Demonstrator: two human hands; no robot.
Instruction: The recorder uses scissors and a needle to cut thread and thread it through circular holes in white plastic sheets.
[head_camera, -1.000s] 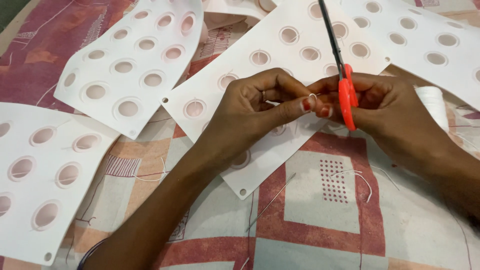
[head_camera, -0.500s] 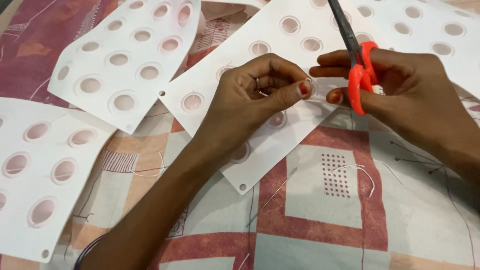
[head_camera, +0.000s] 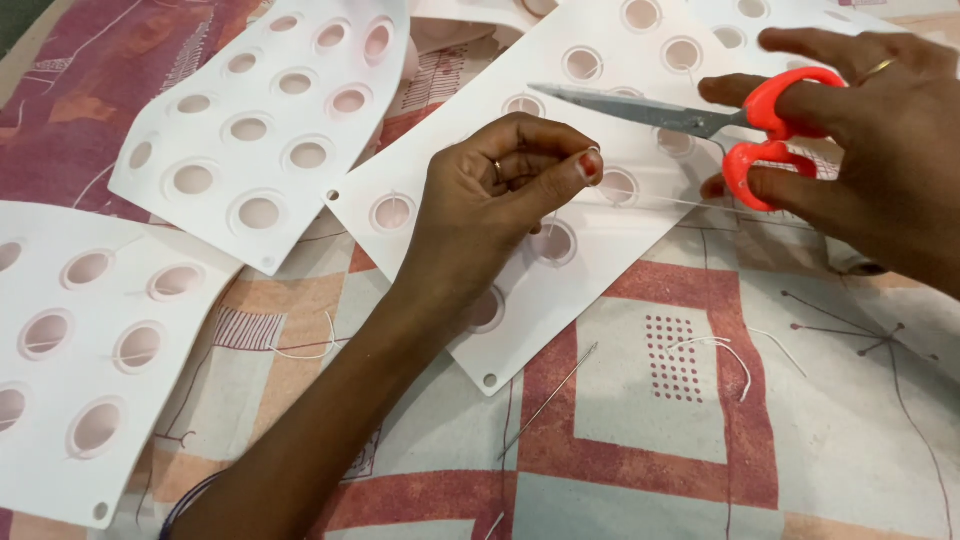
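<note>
The left hand (head_camera: 490, 200) pinches a thin white thread (head_camera: 680, 203) above the white card with round holes (head_camera: 560, 265) on the patterned cloth (head_camera: 640, 440). The right hand (head_camera: 880, 150) grips orange-handled scissors (head_camera: 740, 125), blades closed. The thread looks light and limp, best held taut near its end.

No labels, signs or screens show anywhere here. The nearest thing to packaging is a set of white card sheets (head_camera: 262, 120) punched with rows of round, rimmed holes, lying overlapped across the patterned cloth (head_camera: 640, 440). They may be backing cards of some kind, though I cannot tell from here.
</note>
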